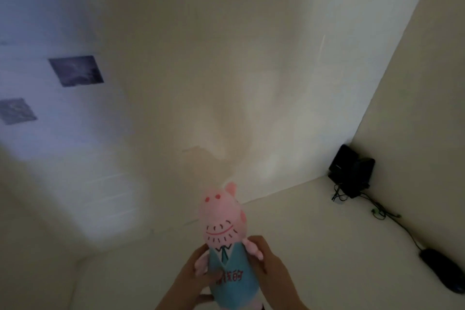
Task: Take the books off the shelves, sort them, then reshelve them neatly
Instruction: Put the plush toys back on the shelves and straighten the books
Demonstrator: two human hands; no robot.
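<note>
I hold a pink pig plush toy [224, 224] in a light blue vest upright at the bottom middle of the view, inside a pale cream shelf compartment [289, 246]. My left hand [198, 269] grips its left side and my right hand [264, 257] grips its right side, fingers wrapped around the body. No books are in view. The toy's lower end is cut off by the frame edge.
A black box-shaped device [352, 171] sits in the far right corner with tangled cables [377, 211] running forward to a black oblong object [442, 274] at the right edge. Two dark square patches [75, 70] show on the bluish left wall.
</note>
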